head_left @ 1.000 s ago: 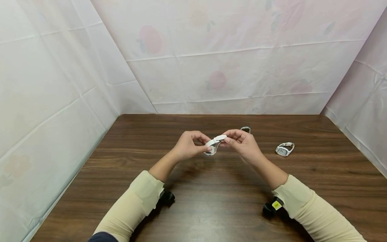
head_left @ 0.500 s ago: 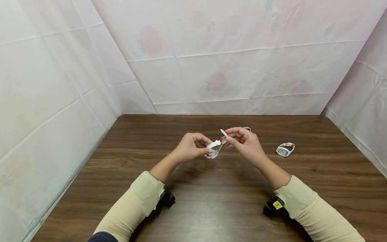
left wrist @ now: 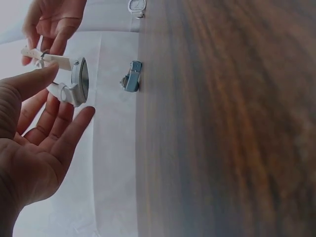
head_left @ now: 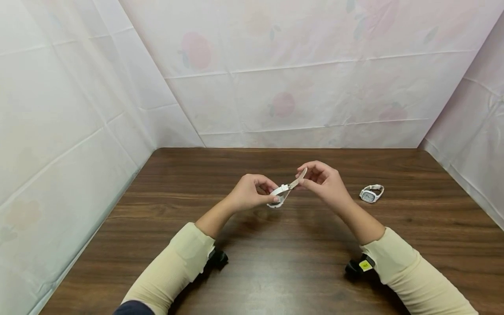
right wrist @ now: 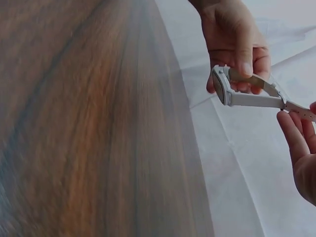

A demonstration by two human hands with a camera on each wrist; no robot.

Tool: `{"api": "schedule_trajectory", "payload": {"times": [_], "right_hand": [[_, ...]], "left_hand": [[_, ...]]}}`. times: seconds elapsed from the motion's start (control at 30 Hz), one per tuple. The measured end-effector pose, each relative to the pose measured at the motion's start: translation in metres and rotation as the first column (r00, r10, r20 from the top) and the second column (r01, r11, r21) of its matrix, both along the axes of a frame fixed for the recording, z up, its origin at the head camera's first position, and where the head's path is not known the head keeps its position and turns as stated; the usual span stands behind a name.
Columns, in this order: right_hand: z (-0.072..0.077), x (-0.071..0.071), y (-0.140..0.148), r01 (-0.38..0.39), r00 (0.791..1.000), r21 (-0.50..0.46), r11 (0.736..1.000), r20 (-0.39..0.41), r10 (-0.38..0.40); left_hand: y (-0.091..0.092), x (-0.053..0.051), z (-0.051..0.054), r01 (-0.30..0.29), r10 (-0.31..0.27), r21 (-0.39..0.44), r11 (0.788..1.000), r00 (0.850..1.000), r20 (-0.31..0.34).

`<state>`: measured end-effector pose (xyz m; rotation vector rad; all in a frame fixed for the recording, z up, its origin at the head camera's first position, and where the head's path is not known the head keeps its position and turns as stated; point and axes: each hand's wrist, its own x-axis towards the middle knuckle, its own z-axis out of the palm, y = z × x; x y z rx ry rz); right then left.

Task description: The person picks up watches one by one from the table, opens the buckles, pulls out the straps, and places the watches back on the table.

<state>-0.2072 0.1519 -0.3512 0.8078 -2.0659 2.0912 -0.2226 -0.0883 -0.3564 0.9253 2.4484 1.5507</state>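
Note:
A white-strapped wristwatch [head_left: 280, 190] is held up between both hands above the table, its strap looped through the buckle. My left hand [head_left: 252, 192] pinches the strap near the case between thumb and fingers. With thumb and fingertips, my right hand [head_left: 326, 186] pinches the free end of the strap, which points up and away from the buckle. In the right wrist view the watch [right wrist: 254, 100] shows its round case side-on and the strap holes beyond the buckle. The left wrist view has the left hand [left wrist: 42, 153] beneath the watch [left wrist: 79, 81].
A white watch with a squarish dial [head_left: 369, 196] lies on the brown wooden table [head_left: 260, 271], right of the hands. Another watch [left wrist: 132, 77] rests near the far edge in the left wrist view, hidden in the head view. Pale curtains [head_left: 275, 74] surround the table.
The right hand has moved right and slightly up, drawing the strap's end out of the keeper so it now sticks up. The left hand has stayed nearly still, holding the watch.

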Motion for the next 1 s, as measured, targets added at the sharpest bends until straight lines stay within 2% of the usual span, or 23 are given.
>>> {"api": "schedule_trajectory", "payload": {"times": [0.1,0.23,0.43,0.7,1.0], "right_hand": [[0.0,0.001,-0.001,-0.052,0.995,-0.102,0.993,0.083,0.061],[0.001,0.002,-0.003,-0.092,0.987,-0.158,0.983,0.12,0.112],[0.002,0.004,-0.006,-0.097,0.986,-0.165,0.982,0.118,0.117],[0.003,0.011,-0.01,-0.096,0.986,-0.12,0.988,0.128,0.111],[0.002,0.014,-0.011,-0.112,0.985,-0.131,0.985,0.117,0.128]], "left_hand": [[0.001,-0.001,-0.001,0.017,-0.017,-0.012,1.0,1.0,0.01],[0.004,-0.001,0.0,0.033,-0.034,0.025,0.999,0.999,0.016],[0.01,0.001,0.005,0.001,0.002,0.078,0.997,0.999,-0.04],[0.015,0.001,0.01,0.032,-0.028,0.061,0.998,0.998,-0.056],[0.016,0.003,0.012,0.08,-0.08,0.026,0.996,0.997,0.005]]}}
